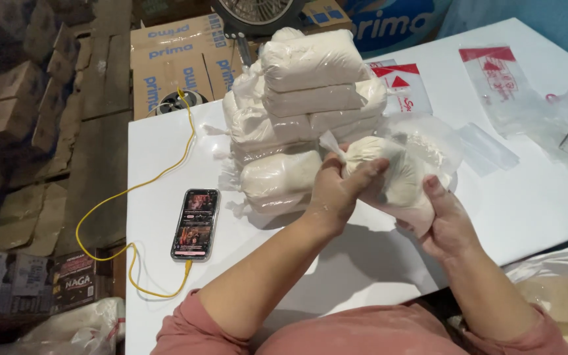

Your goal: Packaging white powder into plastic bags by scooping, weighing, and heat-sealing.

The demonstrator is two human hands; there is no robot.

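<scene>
Your left hand (340, 190) clamps the twisted neck of a clear plastic bag (402, 167) filled with white powder. Your right hand (445, 220) cups the same bag from below, fingers closed on its base. The bag is bulging, rounded and held just above the tabletop (520, 210), near its front edge. Just behind it, a stack of filled bags (297, 112) stands toward the rear edge. Empty flat bags (501, 79) lie at the far right corner. A phone (196, 223) lies near the left edge.

One phone (196, 223), one yellow cable (116, 197), two hands (389, 197).
</scene>
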